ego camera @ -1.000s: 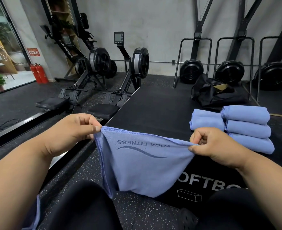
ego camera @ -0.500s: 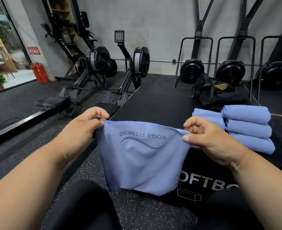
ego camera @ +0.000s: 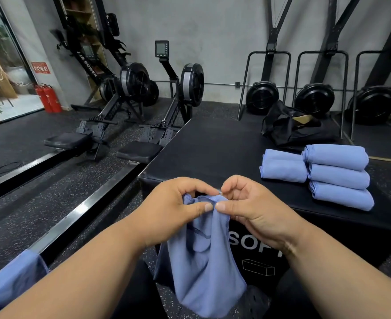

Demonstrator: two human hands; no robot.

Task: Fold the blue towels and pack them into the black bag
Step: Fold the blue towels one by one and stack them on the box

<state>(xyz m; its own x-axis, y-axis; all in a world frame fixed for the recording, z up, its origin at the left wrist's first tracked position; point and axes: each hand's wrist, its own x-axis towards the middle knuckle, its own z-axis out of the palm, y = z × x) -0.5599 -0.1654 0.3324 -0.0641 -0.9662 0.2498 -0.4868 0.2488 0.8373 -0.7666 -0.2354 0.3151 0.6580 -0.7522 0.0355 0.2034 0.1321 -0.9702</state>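
Now I am bringing my two hands together, where half a second ago they were holding the blue towel (ego camera: 203, 261) stretched wide between them with its printed side facing me. My left hand (ego camera: 178, 210) is pinching one top corner between thumb and curled fingers, and my right hand (ego camera: 247, 208) is pinching the other the same way, thumbs almost touching, so the cloth is hanging doubled below both hands in front of the soft box (ego camera: 212, 146). To my mind this is the first fold closing, and the halves are looking fairly even. Beyond my right hand, the folded towels (ego camera: 337, 173) are lying stacked on the box top, and farther past them the black bag (ego camera: 288, 130) is sitting slumped, well apart from both hands. Another blue cloth (ego camera: 10, 282) is lying under my left forearm.
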